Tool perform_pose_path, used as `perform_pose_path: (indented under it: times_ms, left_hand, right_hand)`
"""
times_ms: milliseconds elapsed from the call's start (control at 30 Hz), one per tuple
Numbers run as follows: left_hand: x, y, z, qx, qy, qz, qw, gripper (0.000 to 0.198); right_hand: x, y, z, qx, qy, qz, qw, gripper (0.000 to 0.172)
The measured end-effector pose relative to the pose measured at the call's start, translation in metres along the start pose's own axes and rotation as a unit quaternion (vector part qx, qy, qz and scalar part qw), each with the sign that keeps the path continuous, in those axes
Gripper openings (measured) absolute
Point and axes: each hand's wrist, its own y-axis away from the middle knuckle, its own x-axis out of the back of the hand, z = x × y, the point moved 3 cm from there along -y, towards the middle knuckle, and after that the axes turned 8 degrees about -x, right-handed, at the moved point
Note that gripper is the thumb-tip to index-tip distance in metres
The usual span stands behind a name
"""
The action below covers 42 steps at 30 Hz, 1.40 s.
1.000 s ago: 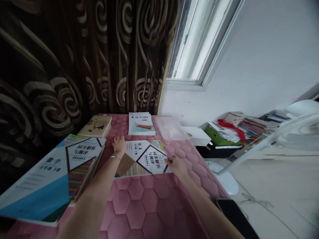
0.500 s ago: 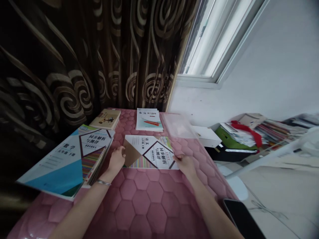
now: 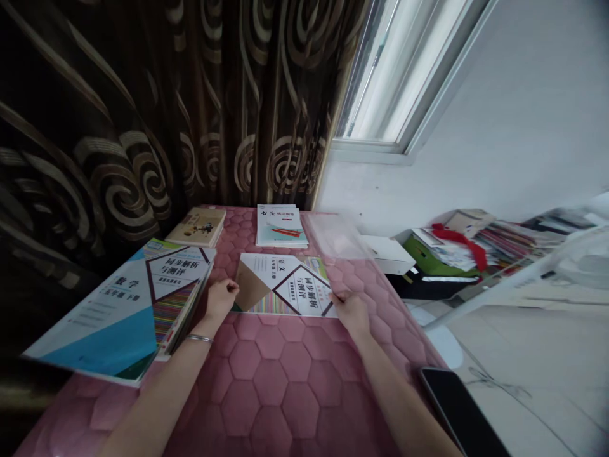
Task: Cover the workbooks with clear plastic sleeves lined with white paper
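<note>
A white workbook (image 3: pixel 285 285) with a brown triangle and a diamond frame lies on the pink hexagon-patterned table cover (image 3: pixel 280 368). My right hand (image 3: pixel 349 311) grips its right edge, thumb and fingers together. At its left edge is my left hand (image 3: pixel 222 298), its fingers curled in a pinch; whatever is between the fingertips is too small to make out. A bracelet circles the left wrist. Left of that hand rests a thick stack of blue and white workbooks (image 3: pixel 118 317).
Behind are a tan book pile (image 3: pixel 200 226), thin white booklets (image 3: pixel 280 226) and a clear plastic sheet (image 3: pixel 335 236). A white box (image 3: pixel 390 254) stands at the right edge. A black phone (image 3: pixel 461 412) lies front right. A patterned curtain (image 3: pixel 228 101) hangs behind.
My left fingers have closed more tightly at the workbook's left edge. My right hand stays on its right edge. The whole view has shifted slightly.
</note>
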Motion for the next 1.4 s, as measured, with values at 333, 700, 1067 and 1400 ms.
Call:
perform_pose_path:
  times_ms: [333,700,1067,1400]
  left_hand:
    - [-0.013,0.050,0.051,-0.245,-0.081,-0.021,0.966,0.023]
    - [-0.035,0.055,0.068,-0.312,-0.092,-0.070,0.943,0.012]
    - [-0.006,0.060,0.033,-0.233,-0.080,-0.018,0.969,0.011]
    - [0.008,0.051,-0.023,-0.209,0.000,0.010,0.978,0.019]
  right_hand:
    - [0.003,0.005,-0.007,0.032,0.028,0.027,0.999,0.023]
    - [-0.034,0.083,-0.092,0.377,0.013,-0.013,0.926,0.014]
    - [-0.024,0.063,-0.051,0.375,-0.038,0.017,0.926,0.006]
    - [0.004,0.028,0.031,0.309,-0.129,0.014,0.942,0.015]
